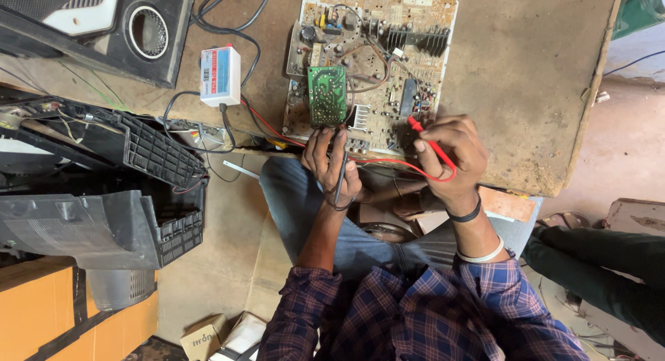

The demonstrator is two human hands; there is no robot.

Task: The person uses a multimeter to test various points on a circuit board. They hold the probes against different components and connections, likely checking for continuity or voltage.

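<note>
1. Circuit board [388,49], big and tan, lies flat on the brown worktop [526,77]. It is full of small parts and wires. Every place below is told from this board.
2. Black speaker box [131,28] sits well to one side of the board, past a small white meter box [220,75] with a red wire running back to the board.
3. Small green board [327,94] stands on the big board, near its edge closest to the person.
4. Right hand [450,153] is closed around a red probe [426,136]. The tip touches the board at its near edge, beside some dark parts.
5. Left hand [332,163] is closed around a thin black probe [341,170]. It points up at the foot of the green board.
6. To do this well, I think each tip should rest on just one tiny metal spot and stay very still. Fingers should keep to the plastic grips, away from bare metal.
</note>
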